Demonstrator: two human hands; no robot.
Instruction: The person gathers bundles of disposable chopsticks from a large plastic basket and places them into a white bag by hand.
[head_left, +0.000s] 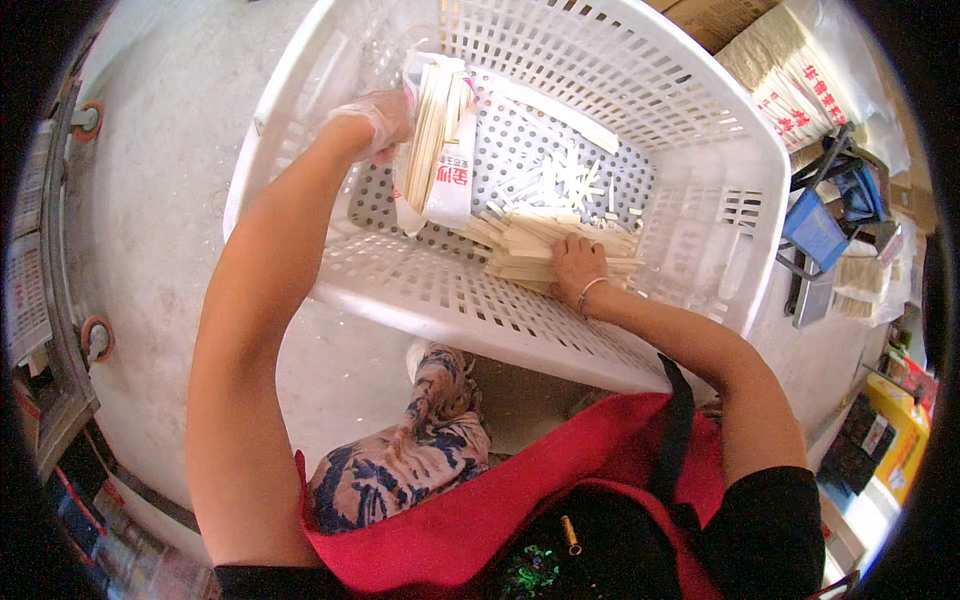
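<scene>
Inside a large white plastic basket (517, 341), my left hand (386, 124), in a clear disposable glove, grips the left side of a printed plastic bag (450, 191). Flat wooden sticks (422, 142) fill this bag lengthwise, visible through its open side. Lower right, my right hand (581, 262) wears a bracelet and curls its fingers over a heap of loose wooden sticks (525, 240). How many sticks lie under those fingers is hidden. Short pale pieces (574, 180) are scattered beyond the heap on the perforated basket floor.
A long white strip (559, 112) lies along the basket's far side. To the right are a blue-seated folding stool (814, 229) and printed bags of sticks (799, 90). A wheeled rack (64, 225) stands at the left on the concrete floor (165, 150).
</scene>
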